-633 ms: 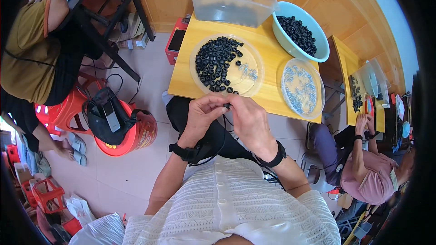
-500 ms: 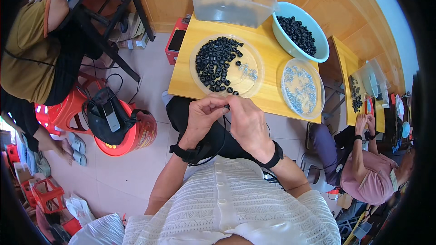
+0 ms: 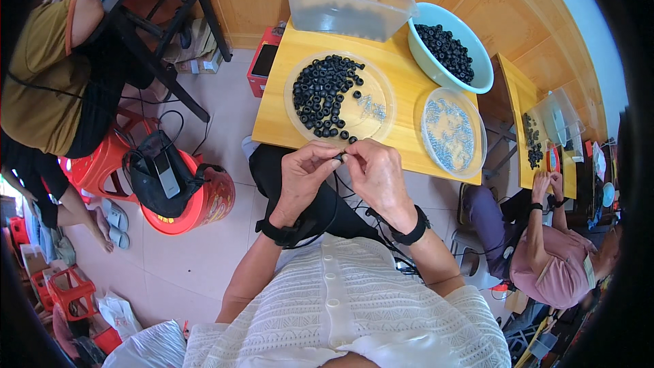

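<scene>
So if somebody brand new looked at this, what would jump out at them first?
Probably the pile of black beads on the left side of the round clear tray on the yellow table. Just off the near edge, the fingertips of the left hand and right hand meet at a small black piece. A pale blue bowl stands at the far right.

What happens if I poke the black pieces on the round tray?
The black pieces might roll, since they look round. They're probably light, being far smaller than the left hand. Crowded ones on the tray may bump neighbours.
</scene>
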The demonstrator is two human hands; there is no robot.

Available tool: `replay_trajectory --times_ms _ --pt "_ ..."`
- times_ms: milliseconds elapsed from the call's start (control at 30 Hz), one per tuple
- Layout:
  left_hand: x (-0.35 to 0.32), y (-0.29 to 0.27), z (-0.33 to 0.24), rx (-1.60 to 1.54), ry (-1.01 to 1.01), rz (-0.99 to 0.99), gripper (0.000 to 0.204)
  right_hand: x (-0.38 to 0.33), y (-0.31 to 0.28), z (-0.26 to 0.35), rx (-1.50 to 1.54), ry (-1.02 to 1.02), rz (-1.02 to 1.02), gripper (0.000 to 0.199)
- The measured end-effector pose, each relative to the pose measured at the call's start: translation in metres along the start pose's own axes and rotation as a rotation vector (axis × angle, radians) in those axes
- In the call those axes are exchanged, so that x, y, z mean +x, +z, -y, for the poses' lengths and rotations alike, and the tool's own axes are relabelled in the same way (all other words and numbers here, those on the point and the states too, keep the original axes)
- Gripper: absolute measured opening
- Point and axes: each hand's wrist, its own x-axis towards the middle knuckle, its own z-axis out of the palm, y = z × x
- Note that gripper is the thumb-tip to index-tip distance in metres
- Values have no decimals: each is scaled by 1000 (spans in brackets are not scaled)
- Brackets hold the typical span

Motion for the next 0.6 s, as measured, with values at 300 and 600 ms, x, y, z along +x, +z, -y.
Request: replay_trajectory --times_ms 300,600 --pt "-2 3 5 30 8 -118 17 0 15 -3 -204 -199 -11 8" --pt "-2 7 11 -16 -128 -283 17 -2 38 -21 2 -133 -85 19"
